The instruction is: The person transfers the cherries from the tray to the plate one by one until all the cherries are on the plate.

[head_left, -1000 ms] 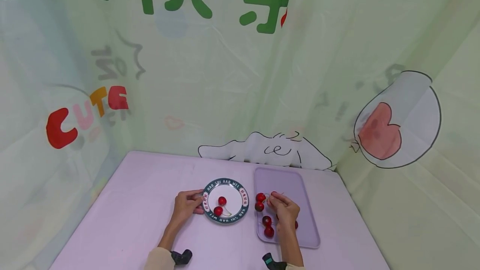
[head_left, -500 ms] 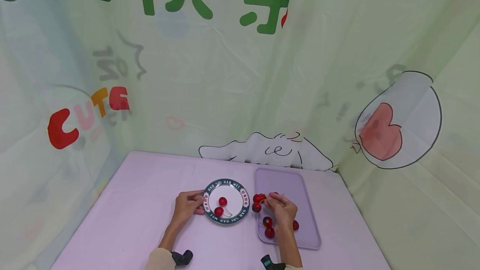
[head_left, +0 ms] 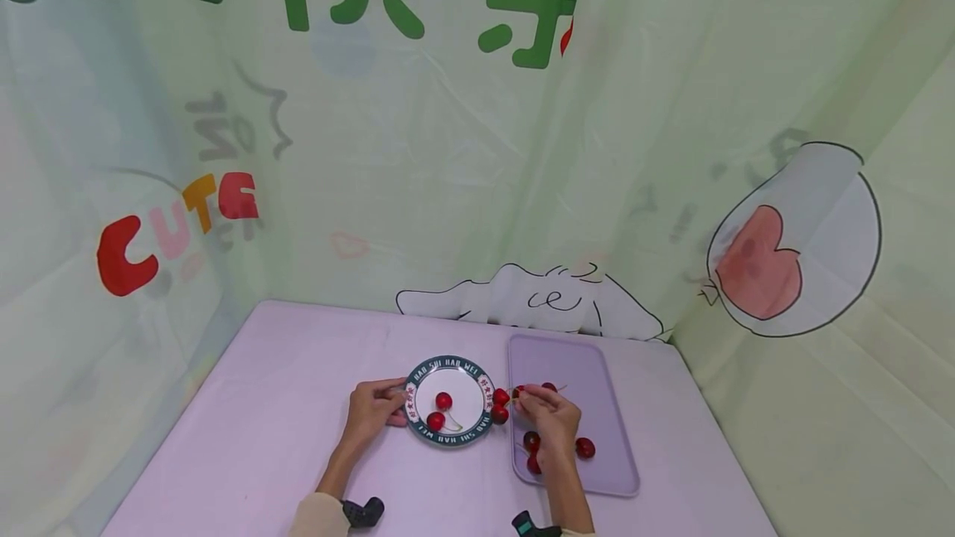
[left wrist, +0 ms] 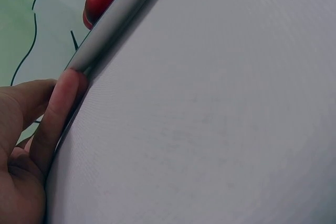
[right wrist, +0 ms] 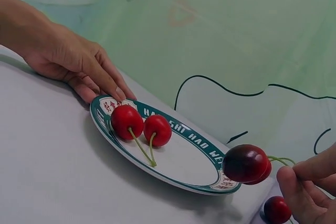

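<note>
My left hand (head_left: 370,410) pinches the left rim of a round white plate (head_left: 468,388) with a dark green lettered border. On the plate lies a pair of red cherries (right wrist: 126,121) joined at their green stems. My right hand (head_left: 555,423) holds a second pair of cherries (right wrist: 245,163) by the stems between thumb and fingertips. These dark red cherries hang at the plate's right rim in the head view, just off the tray. The left wrist view shows fingers (left wrist: 64,95) at the plate's edge, and part of a cherry (left wrist: 102,1) above it.
A light purple tray (head_left: 555,355) lies to the right of the plate, partly behind my right hand. More cherries (head_left: 585,447) are in it, some half hidden by the hand. A printed cloth (head_left: 462,147) hangs behind the pale table (head_left: 321,338).
My right hand has moved left from over the tray, carrying the cherry pair to the plate's right rim. The left hand and plate stay where they were.
</note>
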A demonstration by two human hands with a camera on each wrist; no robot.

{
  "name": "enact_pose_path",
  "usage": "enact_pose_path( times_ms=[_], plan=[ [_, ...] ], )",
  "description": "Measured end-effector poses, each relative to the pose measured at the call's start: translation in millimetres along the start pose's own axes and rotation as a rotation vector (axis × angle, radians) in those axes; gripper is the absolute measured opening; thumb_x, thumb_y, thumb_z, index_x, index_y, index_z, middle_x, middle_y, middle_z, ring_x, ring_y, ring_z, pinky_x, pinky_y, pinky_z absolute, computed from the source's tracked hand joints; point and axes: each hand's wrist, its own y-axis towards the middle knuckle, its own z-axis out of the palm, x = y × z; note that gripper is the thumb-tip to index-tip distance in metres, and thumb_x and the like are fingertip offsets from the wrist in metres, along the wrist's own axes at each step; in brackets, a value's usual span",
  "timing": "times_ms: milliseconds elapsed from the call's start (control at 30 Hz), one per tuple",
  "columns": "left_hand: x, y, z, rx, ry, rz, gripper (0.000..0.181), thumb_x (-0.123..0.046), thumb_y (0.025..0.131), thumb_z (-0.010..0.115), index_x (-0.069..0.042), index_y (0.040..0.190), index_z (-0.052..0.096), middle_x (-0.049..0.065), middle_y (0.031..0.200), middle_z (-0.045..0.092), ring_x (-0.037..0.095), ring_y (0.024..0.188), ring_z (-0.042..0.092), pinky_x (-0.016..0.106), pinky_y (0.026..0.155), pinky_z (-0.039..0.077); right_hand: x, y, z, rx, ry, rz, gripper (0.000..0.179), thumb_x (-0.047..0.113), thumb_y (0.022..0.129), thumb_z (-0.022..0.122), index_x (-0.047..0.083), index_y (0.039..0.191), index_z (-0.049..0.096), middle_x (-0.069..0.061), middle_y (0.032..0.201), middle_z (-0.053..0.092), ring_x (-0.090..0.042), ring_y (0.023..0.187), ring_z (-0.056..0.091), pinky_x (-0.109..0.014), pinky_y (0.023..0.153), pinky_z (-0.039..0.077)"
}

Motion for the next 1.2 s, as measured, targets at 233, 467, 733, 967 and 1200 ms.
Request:
enact_pose_path(
  times_ms=[233, 467, 733, 967, 1200],
  plan=[
    [1.3, -0.3, -0.9, 0.002, 0.002, 0.0, 0.036, 0.0, 0.101, 0.073, 0.001, 0.137, 0.074, 0.011, 0.089, 0.072, 0.018, 0.062, 0.076, 0.026, 0.061, 0.067, -2, -4.6, 7, 0.002, -0.026, -0.007, 0.035, -0.004, 0.097, 0.077, -0.017, 0.128, 0.07, -0.005, 0.089, 0.081, -0.011, 0.073, 0.078, -0.021, 0.074, 0.069],
    [0.5, -0.6, -1.7, 0.009, -0.003, 0.004, 0.038, 0.0, 0.1, 0.073, 0.001, 0.138, 0.073, 0.012, 0.089, 0.071, 0.017, 0.061, 0.076, 0.026, 0.061, 0.068, -5, -5.5, 13, 0.032, -0.025, -0.011, 0.034, -0.006, 0.097, 0.076, -0.018, 0.128, 0.068, -0.005, 0.086, 0.081, -0.009, 0.07, 0.077, -0.021, 0.072, 0.069],
    [1.1, 0.4, -0.6, 0.009, 0.0, 0.006, 0.038, 0.0, 0.1, 0.072, 0.002, 0.138, 0.072, 0.013, 0.091, 0.071, 0.014, 0.061, 0.075, 0.027, 0.061, 0.068, -10, -4.4, 18, 0.051, -0.054, -0.008, 0.034, -0.005, 0.097, 0.077, -0.018, 0.127, 0.069, -0.011, 0.09, 0.082, -0.012, 0.07, 0.078, -0.024, 0.074, 0.07],
    [-0.2, 0.9, -0.1, 0.005, 0.01, 0.008, 0.037, -0.001, 0.101, 0.073, 0.001, 0.137, 0.074, 0.013, 0.091, 0.072, 0.015, 0.061, 0.076, 0.026, 0.061, 0.068, -12, -8.8, 24, 0.074, -0.066, 0.003, 0.034, -0.008, 0.096, 0.076, -0.02, 0.127, 0.068, -0.012, 0.086, 0.081, -0.015, 0.07, 0.079, -0.026, 0.074, 0.07],
    [-0.2, 1.0, 0.0, 0.003, -0.002, 0.001, 0.037, 0.001, 0.1, 0.073, 0.001, 0.137, 0.074, 0.012, 0.089, 0.072, 0.016, 0.061, 0.076, 0.026, 0.06, 0.068, -26, -4.8, 27, 0.079, -0.077, -0.014, 0.031, -0.007, 0.096, 0.077, -0.017, 0.125, 0.07, -0.009, 0.086, 0.081, -0.014, 0.07, 0.079, -0.025, 0.073, 0.07]
  ],
)
